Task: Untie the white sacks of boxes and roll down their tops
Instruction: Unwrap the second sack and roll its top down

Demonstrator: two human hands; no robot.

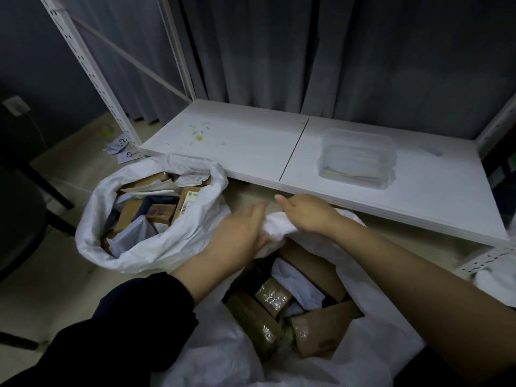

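Head cam looked down at two white sacks on the floor in front of a low white shelf (251, 141).

Near sack (371, 344) sat bottom centre, mouth open, brown cardboard boxes (321, 328) and white wrapped parcels visible inside. Its far rim (279, 227) was bunched into a thick fold, just below the shelf's front edge.

Left hand (240, 230) was on that bunched rim from the left, fingers close together and curled over the fabric; fingertips blurred, so exact grip was hard to tell. Dark sleeve on that arm.

Right hand (307, 213) was on the same fold from the right, fingers curled round the fabric, thumb sticking out toward the left hand. Forearm was bare. Hands were just beside each other, both touching the rim.

Far sack (156, 247) stood to the left, touching the shelf's front-left corner. Top was already rolled down into a thick collar, with packed boxes (162, 213) and barcode labels showing inside.

On the shelf: a clear plastic container (360, 160) toward the right, small yellowish scraps (199, 134) toward the left. Paper slips with "5-" numbers (122, 148) lay on the floor by the shelf's left upright. Grey curtain (307, 51) hung behind.
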